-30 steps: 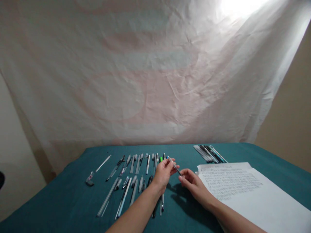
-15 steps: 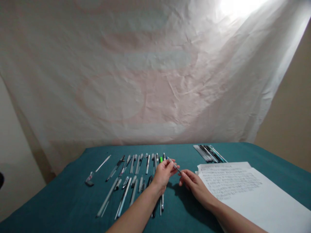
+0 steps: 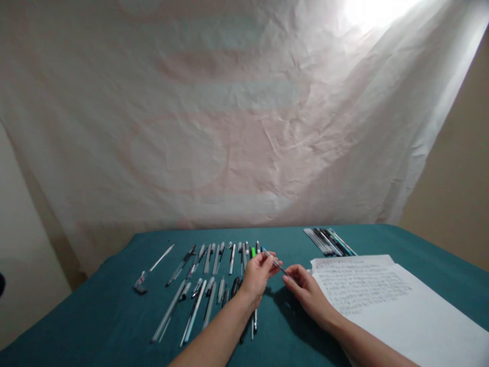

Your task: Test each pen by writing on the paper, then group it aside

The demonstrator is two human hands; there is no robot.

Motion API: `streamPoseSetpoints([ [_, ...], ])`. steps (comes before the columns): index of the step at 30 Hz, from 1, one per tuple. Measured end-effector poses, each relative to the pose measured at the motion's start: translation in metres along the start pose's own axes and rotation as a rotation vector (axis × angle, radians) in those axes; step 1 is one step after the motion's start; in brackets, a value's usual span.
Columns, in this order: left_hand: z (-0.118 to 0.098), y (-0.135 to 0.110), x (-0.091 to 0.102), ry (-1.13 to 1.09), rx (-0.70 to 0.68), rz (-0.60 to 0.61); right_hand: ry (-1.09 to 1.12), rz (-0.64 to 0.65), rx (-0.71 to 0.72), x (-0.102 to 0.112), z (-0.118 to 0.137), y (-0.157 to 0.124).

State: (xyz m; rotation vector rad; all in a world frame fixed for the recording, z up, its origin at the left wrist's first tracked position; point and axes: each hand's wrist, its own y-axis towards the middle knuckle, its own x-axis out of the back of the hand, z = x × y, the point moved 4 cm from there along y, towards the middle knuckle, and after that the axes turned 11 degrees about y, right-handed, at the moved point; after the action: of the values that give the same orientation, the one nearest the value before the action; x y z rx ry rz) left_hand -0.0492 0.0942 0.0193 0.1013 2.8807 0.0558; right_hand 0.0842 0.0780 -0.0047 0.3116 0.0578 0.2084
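A slim pen (image 3: 279, 266) is held above the table, slanting down to the right between my two hands. Its barrel looks clear or grey, though much of it is covered by fingers. My left hand (image 3: 256, 278) is closed around the upper left part. At the lower right end, the fingers of my right hand (image 3: 304, 289) pinch it. Just left of and beneath my left hand lie several pens and loose parts, among them a bright green piece (image 3: 253, 252). Some are hidden under my left forearm.
On the green cloth (image 3: 107, 306), disassembled pens (image 3: 196, 311) lie in two rows. A row of pens (image 3: 328, 242) rests at the back right. Handwritten paper (image 3: 362, 285) covers the right side. An eraser-like piece (image 3: 140, 283) and a thin white stick (image 3: 161, 258) lie left.
My right hand's fingers have shifted slightly on the pen's lower end, with the index finger and thumb drawn a little differently. My left hand stays nearly in place.
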Motion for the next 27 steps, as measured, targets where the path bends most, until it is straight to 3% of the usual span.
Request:
streamPoseSetpoints([
  [8,0.004,-0.001,0.000,-0.002,0.000,-0.009,-0.020,0.086,-0.099,-0.004,0.005,-0.001],
  [17,0.003,0.000,0.000,-0.012,0.009,-0.010,0.000,0.022,-0.017,-0.001,0.001,0.000],
  [27,-0.004,-0.001,0.006,0.034,0.048,-0.109,-0.028,0.027,-0.015,-0.001,0.001,0.000],
])
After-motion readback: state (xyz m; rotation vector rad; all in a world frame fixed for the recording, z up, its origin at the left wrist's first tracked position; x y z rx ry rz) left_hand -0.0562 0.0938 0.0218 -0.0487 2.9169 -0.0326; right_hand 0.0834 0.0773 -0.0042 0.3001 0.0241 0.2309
